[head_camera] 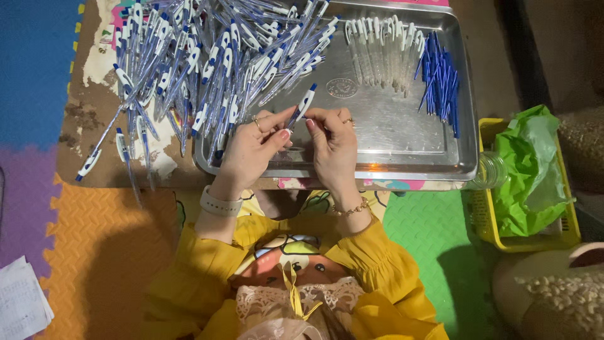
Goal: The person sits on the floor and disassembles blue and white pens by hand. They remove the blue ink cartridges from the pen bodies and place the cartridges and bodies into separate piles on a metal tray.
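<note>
1. The left hand (248, 151), just left of the frame's centre, pinches the lower end of a blue-and-white ballpoint pen (301, 108) between thumb and fingers; it wears a ring and a pale wristband.
2. The right hand (333, 148), touching the left at the fingertips, closes narrowly on the same pen from the other side; it wears a ring and a gold chain bracelet.
3. The pen points up and to the right, tilted, its blue tip above both hands, over the bare middle of a metal tray (390, 135).
4. A large heap of assembled blue-and-white pens (207, 56) fills the upper left of the frame, spilling from the tray's left part onto a worn brown board (88, 107).
5. In the tray's upper right lies a row of clear-and-white pen barrels (380, 44), and just beside it to the right a bundle of blue refills (440, 85).
6. At the right edge sits a yellow basket (553, 233) holding a green plastic bag (525, 167).
7. Yellow sleeves (377, 258) fill the lower centre; coloured foam floor mats (38, 189) lie on the left.
</note>
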